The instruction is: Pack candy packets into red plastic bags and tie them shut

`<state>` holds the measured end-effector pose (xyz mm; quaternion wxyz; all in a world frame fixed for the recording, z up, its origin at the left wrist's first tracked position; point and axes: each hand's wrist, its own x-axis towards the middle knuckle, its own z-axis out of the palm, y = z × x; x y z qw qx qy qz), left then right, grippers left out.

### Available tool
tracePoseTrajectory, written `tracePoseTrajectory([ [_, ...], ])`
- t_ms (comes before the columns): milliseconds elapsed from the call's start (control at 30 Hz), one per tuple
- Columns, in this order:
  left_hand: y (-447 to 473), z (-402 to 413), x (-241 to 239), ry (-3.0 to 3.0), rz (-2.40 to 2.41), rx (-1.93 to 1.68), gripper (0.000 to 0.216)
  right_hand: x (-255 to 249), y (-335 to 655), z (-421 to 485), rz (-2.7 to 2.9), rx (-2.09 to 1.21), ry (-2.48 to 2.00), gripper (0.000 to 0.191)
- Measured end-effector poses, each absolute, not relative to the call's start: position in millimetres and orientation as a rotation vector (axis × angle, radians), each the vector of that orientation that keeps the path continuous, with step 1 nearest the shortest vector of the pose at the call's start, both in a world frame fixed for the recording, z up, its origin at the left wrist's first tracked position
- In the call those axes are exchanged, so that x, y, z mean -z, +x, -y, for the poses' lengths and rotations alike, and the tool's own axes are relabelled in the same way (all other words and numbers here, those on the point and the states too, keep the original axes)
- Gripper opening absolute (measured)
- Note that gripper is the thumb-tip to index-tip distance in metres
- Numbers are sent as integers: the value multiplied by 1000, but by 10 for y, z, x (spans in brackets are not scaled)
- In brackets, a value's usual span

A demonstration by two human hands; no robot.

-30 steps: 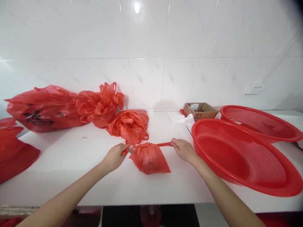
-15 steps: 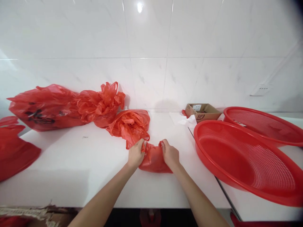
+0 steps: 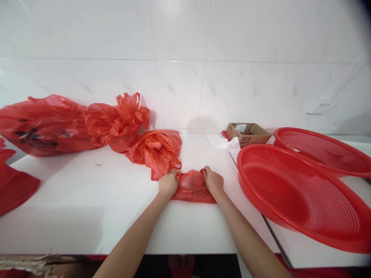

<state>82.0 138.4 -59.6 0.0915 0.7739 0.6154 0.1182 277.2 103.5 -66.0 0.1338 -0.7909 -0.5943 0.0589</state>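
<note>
A red plastic bag lies on the white table near its front edge, with a bulge inside whose contents I cannot make out. At its left upper corner, my left hand is closed on the plastic. My right hand grips the right upper corner, fingers curled over it. Between the hands the bag is spread flat and wide. Just behind my left hand sits a crumpled red plastic bag, its loose edge touching or nearly touching that hand.
Knotted red bags and a large filled red bag stand along the tiled wall. Another red bag is at far left. On the right are two red mesh baskets, a small cardboard box and white paper.
The bag between my hands has become flatter and wider. My right hand has shifted slightly right, pulling its corner outward. The view has tilted a little.
</note>
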Motion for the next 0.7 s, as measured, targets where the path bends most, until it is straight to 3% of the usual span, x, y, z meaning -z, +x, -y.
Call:
tracePoseTrajectory([
  [367, 784, -1315, 712, 2362, -1830, -336, 32, 689, 2779, -956, 1682, -185, -2292, 25],
  [700, 449, -1040, 757, 2173, -1908, -536, 30, 685, 2778, -897, 1629, -241, -2311, 23],
])
